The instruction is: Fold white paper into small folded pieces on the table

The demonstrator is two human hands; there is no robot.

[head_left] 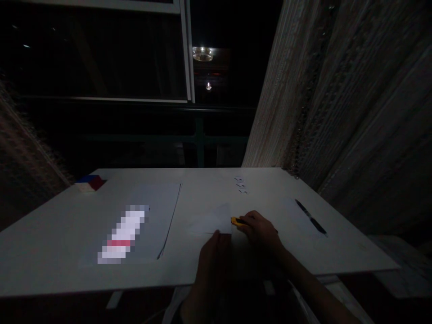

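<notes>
In front of me lies a small piece of white paper (211,221). My left hand (216,252) is closed on its near edge, thumb on top. My right hand (258,229) is wrapped around a yellow and black utility knife (239,221). The knife's front end points left and meets the paper's right edge. Whether the blade is out is too dark to tell. A little farther back, several small cut-out paper shapes (241,185) lie in a short row.
Larger white sheets (168,216) lie left on the white table (189,272), with a bright pixelated patch over them. A coloured cube (90,182) sits at the far left. On the right lies a black pen (311,218). A curtain (283,90) hangs behind the right edge.
</notes>
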